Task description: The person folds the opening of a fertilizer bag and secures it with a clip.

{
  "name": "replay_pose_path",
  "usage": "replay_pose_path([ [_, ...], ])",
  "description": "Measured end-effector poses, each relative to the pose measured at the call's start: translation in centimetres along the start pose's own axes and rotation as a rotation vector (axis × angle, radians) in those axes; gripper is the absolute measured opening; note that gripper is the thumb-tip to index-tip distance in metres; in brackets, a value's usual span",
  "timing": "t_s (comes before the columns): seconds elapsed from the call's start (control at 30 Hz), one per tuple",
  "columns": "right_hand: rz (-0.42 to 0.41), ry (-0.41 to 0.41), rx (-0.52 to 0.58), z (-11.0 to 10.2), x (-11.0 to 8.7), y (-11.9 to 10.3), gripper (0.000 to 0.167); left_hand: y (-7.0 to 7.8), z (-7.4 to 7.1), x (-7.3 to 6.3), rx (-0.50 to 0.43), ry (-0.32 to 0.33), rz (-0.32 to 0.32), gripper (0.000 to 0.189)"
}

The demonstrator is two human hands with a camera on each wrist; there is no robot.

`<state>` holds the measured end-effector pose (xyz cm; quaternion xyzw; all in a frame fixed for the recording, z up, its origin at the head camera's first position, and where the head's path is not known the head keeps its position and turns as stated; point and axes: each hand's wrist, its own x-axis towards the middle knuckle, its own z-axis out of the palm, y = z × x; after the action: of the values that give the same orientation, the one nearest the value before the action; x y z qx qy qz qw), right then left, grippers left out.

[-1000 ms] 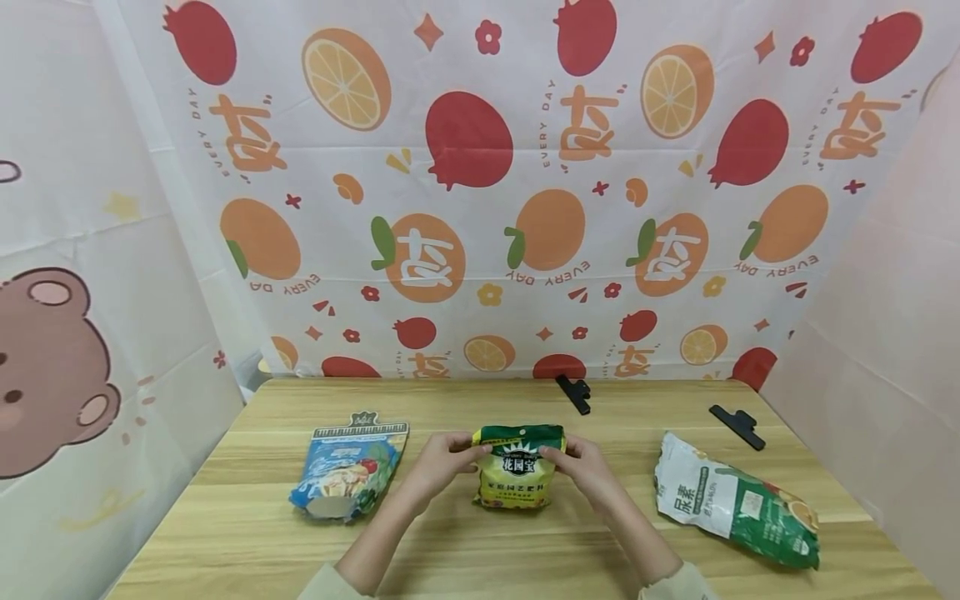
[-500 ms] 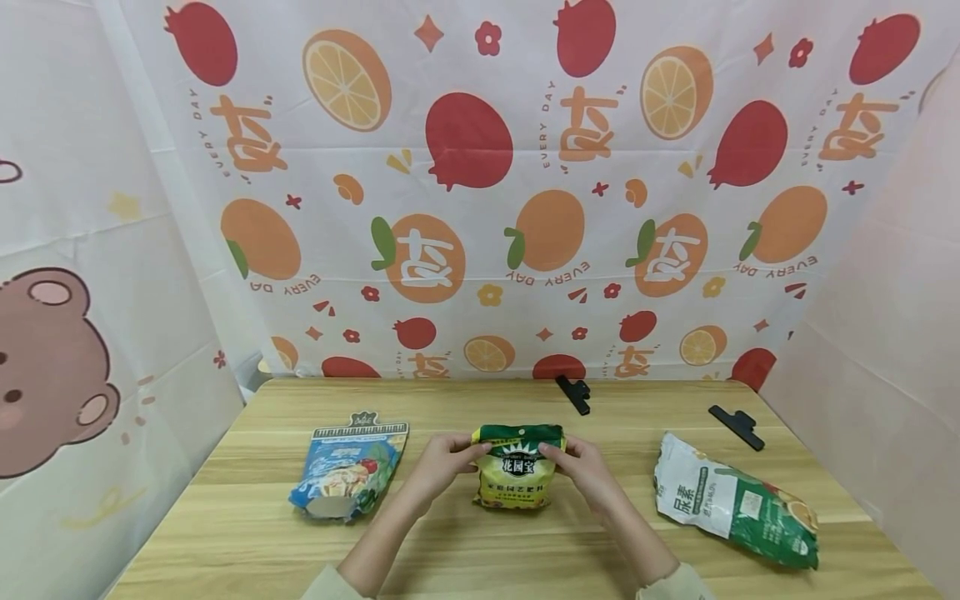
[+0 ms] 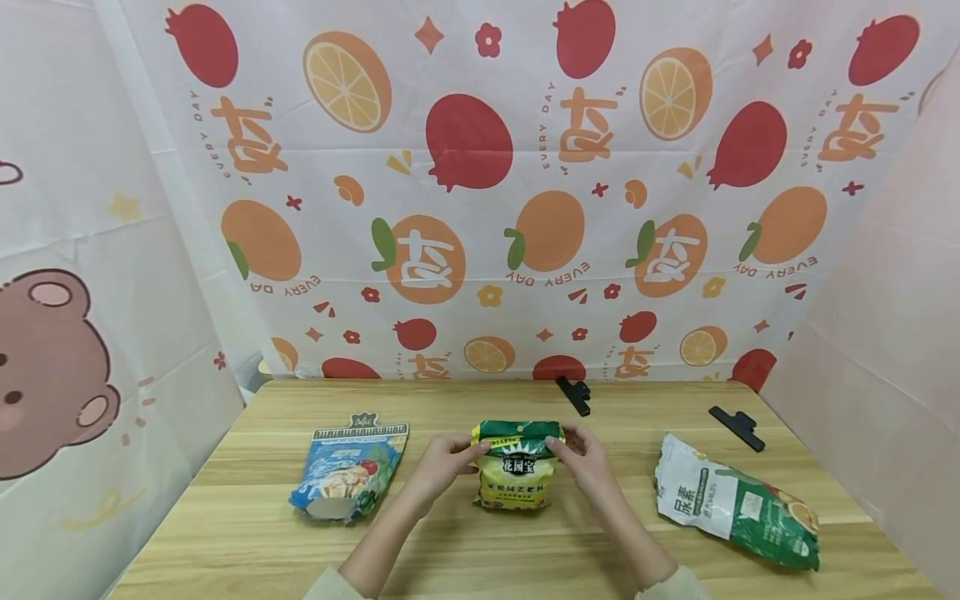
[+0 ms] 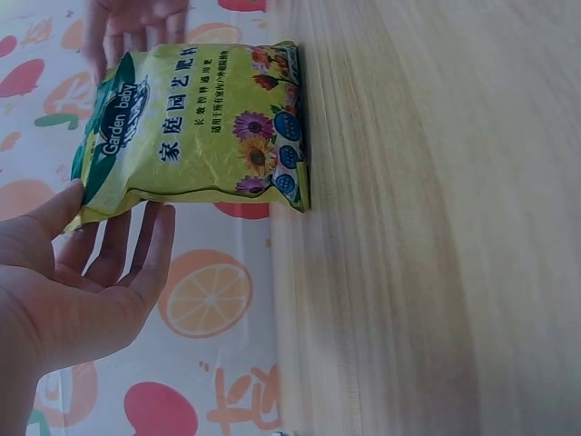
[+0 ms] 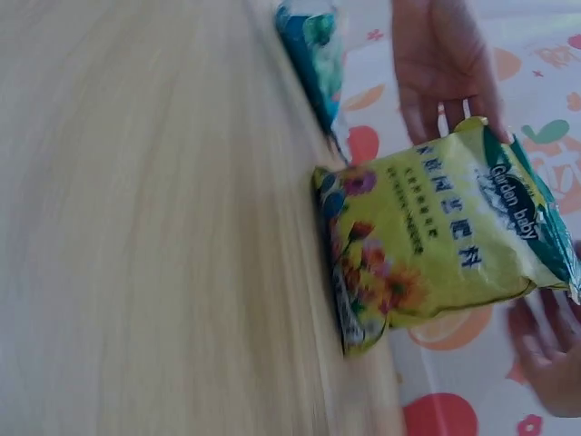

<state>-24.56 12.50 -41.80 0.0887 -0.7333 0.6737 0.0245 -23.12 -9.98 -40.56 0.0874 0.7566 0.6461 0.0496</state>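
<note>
Yellow plastic with a dark green top band makes up the "Garden baby" fertilizer bag, which stands upright near the middle of the surface, its lower edge down on the wood. Flowers in purple, orange and red are printed along its base. Both hands are clamped on it, one at each side and apart from each other: the left hand pinches the upper left edge, thumb on the printed front and fingers behind, and the right hand pinches the upper right edge in the same way.

To the left lies a blue food-style pouch, a pale crown-topped strip running along its far end. To the right, a white and green urea bag lies slantwise — its white end farther off, its green end nearer the right. Two black clips rest on the far part of the surface: one clip right of centre, close to the fruit-printed cloth, the other clip farther right, beyond the urea bag. A brown bear is printed on the left-hand cloth.
</note>
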Motion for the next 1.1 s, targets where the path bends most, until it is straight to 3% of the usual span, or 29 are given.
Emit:
replay_pose_path([
  [0.1, -0.289, 0.044, -0.082, -0.2, 0.0, -0.1, 0.031, -0.1, 0.0, 0.0, -0.001, -0.003, 0.006, 0.031],
  [0.23, -0.74, 0.004, -0.4, -0.5, 0.4, -0.3, 0.023, -0.1, 0.0, 0.0, -0.006, -0.004, 0.009, 0.033],
  [0.3, -0.896, -0.041, -0.558, -0.5, 0.8, -0.3, 0.023, -0.1, 0.0, 0.0, -0.01, -0.003, 0.006, 0.034],
  [0.37, -0.97, -0.098, -0.669, -0.5, 1.0, -0.3, 0.024, -0.2, 0.0, 0.0, -0.017, -0.002, 0.003, 0.036],
  [0.5, -1.005, -0.166, -0.781, -0.2, 1.3, 0.0, 0.031, -0.4, 0.0, 0.2, -0.032, -0.007, 0.004, 0.036],
  [0.8, -0.883, -0.213, -0.822, 0.0, 1.1, 0.5, 0.031, -0.6, -0.3, 0.3, -0.025, -0.03, 0.028, 0.03],
  [0.9, -0.832, -0.227, -0.804, 0.1, 1.0, 0.5, 0.031, -0.6, -0.4, 0.2, 0.036, -0.008, 0.02, 0.031],
  [1.0, -0.795, -0.236, -0.786, 0.1, 0.9, 0.6, 0.03, -0.7, -0.4, 0.2, 0.153, 0.031, 0.011, 0.035],
  [1.1, -0.759, -0.245, -0.767, 0.1, 0.9, 0.6, 0.029, -0.7, -0.4, 0.1, 0.258, 0.056, 0.037, 0.045],
])
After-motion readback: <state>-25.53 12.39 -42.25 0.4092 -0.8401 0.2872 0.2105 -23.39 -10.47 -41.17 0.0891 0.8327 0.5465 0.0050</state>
